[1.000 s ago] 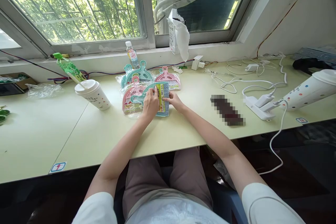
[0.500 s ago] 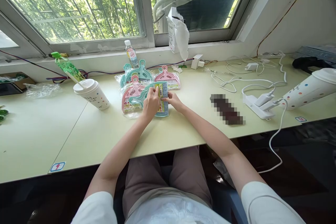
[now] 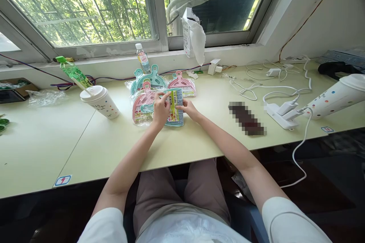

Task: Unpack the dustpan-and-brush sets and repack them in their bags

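In the head view, the clock is centred on the teal brush-and-dustpan set (image 3: 178,119) between the person's hands, with twelve towards the window. The set is over the table (image 3: 114,148), near its front edge. Its teal body shows along the top and bottom, the handle points towards nine, and grey-blue bristles run down the side facing three. A yellow label (image 3: 173,112) with dark print and coloured patches covers much of the front. Whether the set rests on the tabletop cannot be told.

The right hand (image 3: 191,109) comes in from three and holds the bristle side: the thumb lies across the front, reaching the label's edge, with the other fingers bent close, partly hidden behind. The left hand (image 3: 161,110) is at nine, over the set's handle end, its fingers bent and the gap between thumb and forefinger narrow, near the label's upper left corner; whether they pinch anything cannot be told.

A plastic-wrapped pink set (image 3: 139,107) lies at nine, just beside the left hand; another teal set (image 3: 149,80) lies between ten and eleven, and a smaller-looking pink set (image 3: 179,81) near twelve.
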The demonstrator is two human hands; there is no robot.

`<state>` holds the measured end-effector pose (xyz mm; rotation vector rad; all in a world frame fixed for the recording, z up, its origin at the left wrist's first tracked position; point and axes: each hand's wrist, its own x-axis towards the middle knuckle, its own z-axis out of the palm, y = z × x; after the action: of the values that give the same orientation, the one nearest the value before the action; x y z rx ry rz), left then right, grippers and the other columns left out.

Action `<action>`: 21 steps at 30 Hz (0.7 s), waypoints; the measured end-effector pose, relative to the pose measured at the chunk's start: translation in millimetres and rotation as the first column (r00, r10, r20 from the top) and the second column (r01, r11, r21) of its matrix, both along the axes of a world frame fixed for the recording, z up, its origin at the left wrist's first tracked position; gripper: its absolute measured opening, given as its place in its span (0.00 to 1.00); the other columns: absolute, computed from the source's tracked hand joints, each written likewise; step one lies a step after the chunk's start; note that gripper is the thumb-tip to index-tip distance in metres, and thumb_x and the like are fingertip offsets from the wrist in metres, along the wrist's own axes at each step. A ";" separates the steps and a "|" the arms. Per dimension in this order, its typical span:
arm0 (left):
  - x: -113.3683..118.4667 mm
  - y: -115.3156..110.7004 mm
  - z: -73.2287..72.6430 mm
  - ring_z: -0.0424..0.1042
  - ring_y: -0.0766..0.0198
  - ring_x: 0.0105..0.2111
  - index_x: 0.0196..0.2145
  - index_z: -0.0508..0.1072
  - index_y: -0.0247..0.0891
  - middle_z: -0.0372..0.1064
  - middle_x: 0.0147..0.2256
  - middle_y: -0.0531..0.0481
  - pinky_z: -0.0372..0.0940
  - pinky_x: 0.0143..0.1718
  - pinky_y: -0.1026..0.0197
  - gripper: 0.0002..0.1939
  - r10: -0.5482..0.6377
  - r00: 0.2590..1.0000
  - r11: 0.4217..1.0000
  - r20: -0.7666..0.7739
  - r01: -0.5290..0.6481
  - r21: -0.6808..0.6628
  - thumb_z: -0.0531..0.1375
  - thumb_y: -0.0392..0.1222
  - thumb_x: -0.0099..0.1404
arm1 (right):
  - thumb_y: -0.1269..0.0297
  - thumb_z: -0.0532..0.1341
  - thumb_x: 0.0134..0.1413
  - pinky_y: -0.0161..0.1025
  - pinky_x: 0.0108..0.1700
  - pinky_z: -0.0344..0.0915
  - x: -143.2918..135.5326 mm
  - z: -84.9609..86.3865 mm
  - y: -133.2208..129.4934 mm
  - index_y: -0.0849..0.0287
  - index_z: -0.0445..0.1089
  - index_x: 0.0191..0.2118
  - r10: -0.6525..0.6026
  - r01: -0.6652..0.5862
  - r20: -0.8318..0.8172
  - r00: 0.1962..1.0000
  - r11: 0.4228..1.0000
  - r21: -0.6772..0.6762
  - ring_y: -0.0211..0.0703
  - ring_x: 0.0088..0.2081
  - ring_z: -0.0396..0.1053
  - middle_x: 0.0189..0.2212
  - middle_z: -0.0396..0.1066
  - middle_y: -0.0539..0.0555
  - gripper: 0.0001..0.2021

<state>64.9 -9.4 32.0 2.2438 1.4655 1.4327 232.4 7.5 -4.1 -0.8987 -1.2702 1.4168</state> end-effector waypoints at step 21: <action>4.9 -2.8 -10.4 0.71 0.60 0.43 0.50 0.73 0.40 0.62 0.57 0.40 0.71 0.46 0.53 0.17 -0.143 0.964 0.954 -0.226 0.195 0.226 0.47 0.41 0.74 | 0.61 0.73 0.35 0.40 0.40 0.69 3.3 7.9 -0.8 0.59 0.73 0.38 0.024 -0.026 0.018 1.000 0.997 0.077 0.44 0.38 0.72 0.34 0.76 0.50 0.19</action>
<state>69.8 -12.2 21.6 2.6682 1.1586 1.4339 235.8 6.7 3.8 -0.8471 -1.3443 1.3723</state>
